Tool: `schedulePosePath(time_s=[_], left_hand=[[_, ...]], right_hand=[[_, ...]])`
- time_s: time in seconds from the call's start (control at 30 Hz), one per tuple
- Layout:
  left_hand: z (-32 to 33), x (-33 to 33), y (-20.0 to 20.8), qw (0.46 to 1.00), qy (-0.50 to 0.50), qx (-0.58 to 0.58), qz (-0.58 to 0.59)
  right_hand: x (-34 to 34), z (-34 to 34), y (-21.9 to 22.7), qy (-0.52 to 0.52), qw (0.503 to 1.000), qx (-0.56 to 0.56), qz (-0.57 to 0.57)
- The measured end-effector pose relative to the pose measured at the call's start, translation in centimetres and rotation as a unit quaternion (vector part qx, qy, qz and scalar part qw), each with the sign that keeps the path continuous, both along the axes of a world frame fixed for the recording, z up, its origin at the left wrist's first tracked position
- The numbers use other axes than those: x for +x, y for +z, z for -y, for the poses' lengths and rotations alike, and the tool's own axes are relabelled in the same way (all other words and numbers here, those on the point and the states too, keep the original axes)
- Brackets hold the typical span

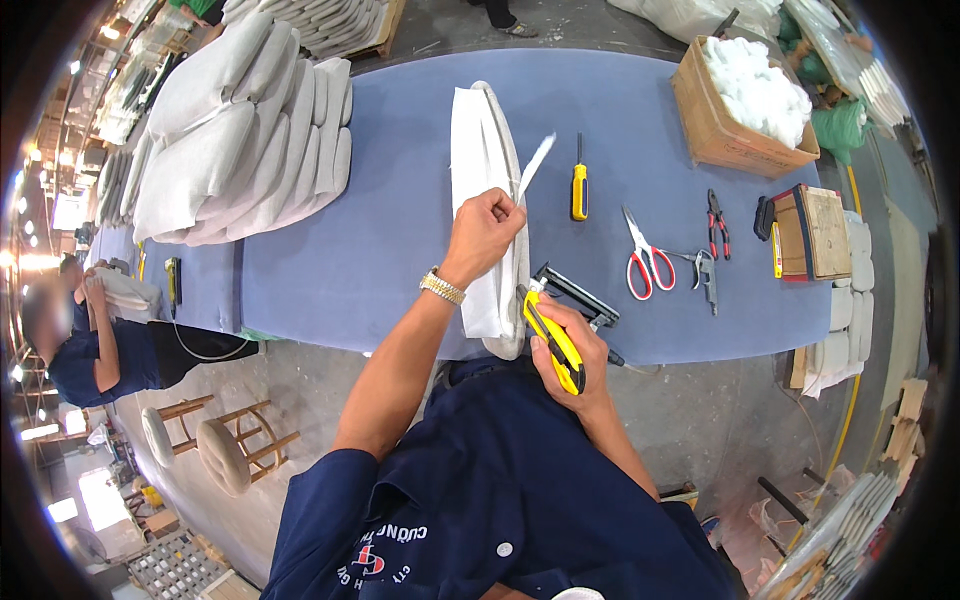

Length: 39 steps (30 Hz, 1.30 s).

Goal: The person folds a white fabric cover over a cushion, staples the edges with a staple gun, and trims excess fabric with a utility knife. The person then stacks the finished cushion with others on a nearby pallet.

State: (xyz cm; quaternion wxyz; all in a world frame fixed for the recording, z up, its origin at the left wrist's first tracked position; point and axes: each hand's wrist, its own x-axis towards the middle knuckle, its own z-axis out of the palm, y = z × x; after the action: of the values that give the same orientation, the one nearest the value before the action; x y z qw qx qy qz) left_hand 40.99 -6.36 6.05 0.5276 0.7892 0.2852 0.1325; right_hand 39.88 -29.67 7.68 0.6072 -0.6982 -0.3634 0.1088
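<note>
A long padded cushion (pixel 483 145), grey at its edge with a white fabric underside, stands end-on to me across the table. My left hand (pixel 487 232) rests over it, its fingers pinched on a thin white fabric strip (pixel 538 163) that sticks up past the cushion's right edge. In my right hand (pixel 578 352) is a yellow and black utility knife (pixel 553 340), its tip against the cushion's right side near the front end. A black staple gun (pixel 575 294) lies just beyond that hand, partly covered by it.
Right of the cushion lie a yellow screwdriver (pixel 580 195), red-handled scissors (pixel 648 262), an air blow gun (pixel 707 280) and pliers (pixel 715 226). A cardboard box (pixel 735 152) holds white stuffing; a wooden box (pixel 822 235) stands nearby. Stacked cushions (pixel 215 145) fill the far left. A co-worker (pixel 95 345) stands left.
</note>
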Motion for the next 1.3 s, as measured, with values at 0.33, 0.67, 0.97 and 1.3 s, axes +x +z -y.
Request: schedulePosePath(time_s=[0.33,0.67,0.97,1.3], left_hand=[[0.4,0.3,0.0,0.999,0.020,0.042,-0.014],[0.1,-0.3,-0.2,0.998,0.047,0.032,-0.014],[0.0,-0.2,-0.7,0.996,0.073,-0.041,-0.003],[2.4,-2.8,4.1,0.980,-0.071,-0.169,0.075]], right_hand=[[-1.4,1.5,0.7,0.006,1.000,-0.024,-0.018],[-2.4,1.7,0.9,0.029,0.998,-0.034,-0.033],[-2.9,2.4,0.8,0.040,0.996,-0.029,-0.079],[-2.3,2.0,0.7,0.056,0.997,-0.024,-0.055]])
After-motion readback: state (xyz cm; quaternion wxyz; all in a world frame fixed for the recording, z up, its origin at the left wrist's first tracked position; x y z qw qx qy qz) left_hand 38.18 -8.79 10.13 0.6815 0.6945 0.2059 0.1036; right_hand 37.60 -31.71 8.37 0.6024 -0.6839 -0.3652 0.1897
